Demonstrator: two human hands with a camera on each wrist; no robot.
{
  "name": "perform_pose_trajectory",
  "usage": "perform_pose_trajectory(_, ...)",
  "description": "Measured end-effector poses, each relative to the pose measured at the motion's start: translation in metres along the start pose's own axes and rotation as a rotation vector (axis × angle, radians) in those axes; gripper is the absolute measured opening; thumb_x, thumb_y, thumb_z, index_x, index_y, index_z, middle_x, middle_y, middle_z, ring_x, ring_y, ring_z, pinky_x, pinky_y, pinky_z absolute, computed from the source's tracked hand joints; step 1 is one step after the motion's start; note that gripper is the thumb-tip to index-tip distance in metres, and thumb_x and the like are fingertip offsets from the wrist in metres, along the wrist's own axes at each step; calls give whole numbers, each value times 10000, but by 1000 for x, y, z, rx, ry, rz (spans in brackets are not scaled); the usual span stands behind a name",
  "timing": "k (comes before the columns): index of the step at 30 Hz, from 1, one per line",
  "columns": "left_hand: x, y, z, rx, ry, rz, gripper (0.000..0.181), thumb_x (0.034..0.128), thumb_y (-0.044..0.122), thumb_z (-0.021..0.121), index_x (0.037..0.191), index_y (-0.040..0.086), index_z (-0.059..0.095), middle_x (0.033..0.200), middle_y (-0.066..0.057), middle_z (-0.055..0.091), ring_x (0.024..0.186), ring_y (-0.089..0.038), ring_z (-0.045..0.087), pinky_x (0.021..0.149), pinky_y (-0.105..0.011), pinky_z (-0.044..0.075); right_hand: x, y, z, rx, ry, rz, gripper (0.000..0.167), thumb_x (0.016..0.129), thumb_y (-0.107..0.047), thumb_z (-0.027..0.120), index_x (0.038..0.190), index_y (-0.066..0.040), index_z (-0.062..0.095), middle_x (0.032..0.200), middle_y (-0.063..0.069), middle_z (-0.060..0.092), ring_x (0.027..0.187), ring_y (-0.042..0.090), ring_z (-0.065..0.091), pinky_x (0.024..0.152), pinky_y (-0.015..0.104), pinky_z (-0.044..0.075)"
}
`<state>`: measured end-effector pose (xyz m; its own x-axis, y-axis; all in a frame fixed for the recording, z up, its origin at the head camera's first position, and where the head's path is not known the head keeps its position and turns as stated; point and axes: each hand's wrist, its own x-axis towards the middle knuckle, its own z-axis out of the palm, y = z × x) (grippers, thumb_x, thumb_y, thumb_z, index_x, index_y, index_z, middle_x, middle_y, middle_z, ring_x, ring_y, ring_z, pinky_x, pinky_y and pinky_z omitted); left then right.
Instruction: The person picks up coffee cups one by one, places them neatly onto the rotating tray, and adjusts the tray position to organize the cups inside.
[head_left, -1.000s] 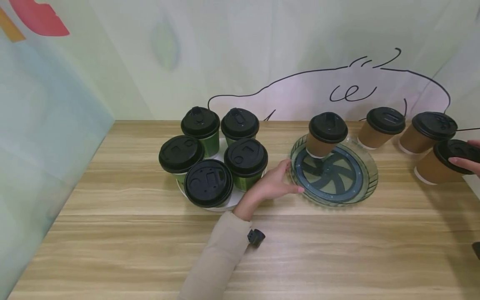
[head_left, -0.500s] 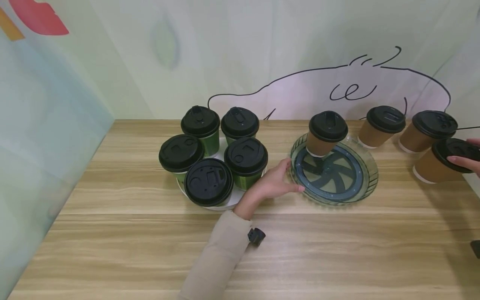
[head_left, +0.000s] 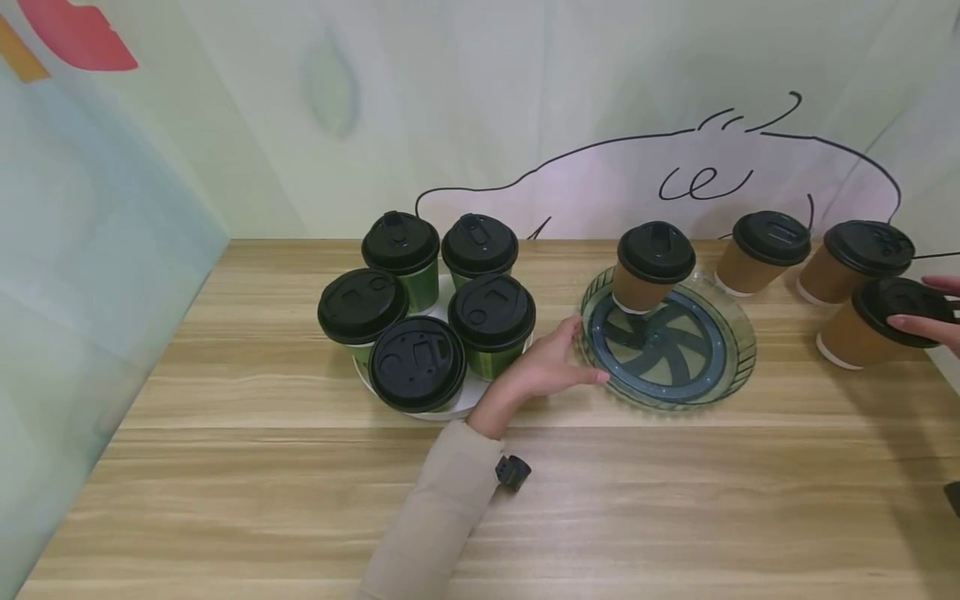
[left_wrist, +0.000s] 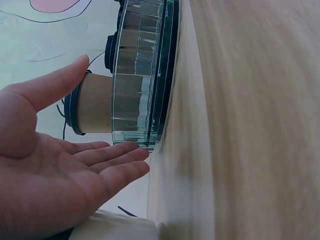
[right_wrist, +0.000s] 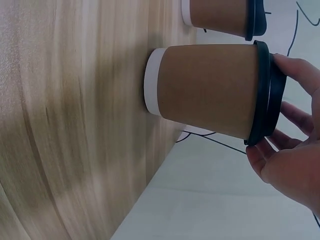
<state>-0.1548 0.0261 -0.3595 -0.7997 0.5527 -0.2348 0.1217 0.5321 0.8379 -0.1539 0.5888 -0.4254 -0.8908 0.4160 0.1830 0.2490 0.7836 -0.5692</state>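
Note:
At the right edge of the head view my right hand (head_left: 943, 327) grips the black lid of a brown paper coffee cup (head_left: 862, 335). The right wrist view shows fingers and thumb around the rim of the lid (right_wrist: 265, 95), with the cup slightly tilted close to the tabletop; whether its base touches is unclear. My left hand (head_left: 553, 363) lies at the left side of a round clear green tray (head_left: 744, 367), fingers straight and thumb spread along the rim. One lidded brown cup (head_left: 651, 260) stands on the tray's back part, also visible beyond my left hand (left_wrist: 65, 170).
Two more brown lidded cups (head_left: 767, 248) (head_left: 855, 262) stand at the back right. Left of the tray, several green cups with black lids (head_left: 417, 365) crowd a white round tray (head_left: 477, 400). A printed wall (head_left: 480, 108) borders the wooden table (head_left: 675, 500) behind.
My right hand and its coffee cup have shifted slightly to the left. The left hand, both trays and the other cups stay where they were.

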Motion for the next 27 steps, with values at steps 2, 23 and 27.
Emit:
perform_pose_trajectory(2, 0, 0, 0, 0, 0, 0, 873, 818, 283, 693, 1458, 48, 146, 1477, -109, 241, 1336, -219, 236, 1069, -338, 235, 1, 1, 0, 0, -3, -4, 752, 774, -369, 704, 1406, -386, 297, 1467, -115, 256, 1250, 120, 284, 1020, 228, 234)
perform_pose_trajectory(23, -1, 0, -1, -14, -5, 5, 868, 822, 277, 687, 1460, 56, 142, 1481, -108, 229, 1337, -216, 231, 1065, -342, 244, -20, -90, -26, 50, -36, -115, 737, 789, -272, 712, 1409, -337, 320, 1428, -136, 313, 1197, 9, 328, 1010, 179, 231)
perform_pose_trajectory(27, -1, 0, -1, -14, -7, 4, 863, 824, 271, 686, 1459, 52, 144, 1481, -112, 229, 1339, -219, 229, 1067, -347, 242, -51, -148, -34, 121, -32, -183, 674, 806, -164, 688, 1388, -299, 374, 1322, -178, 391, 1059, -79, 358, 933, 64, 240)
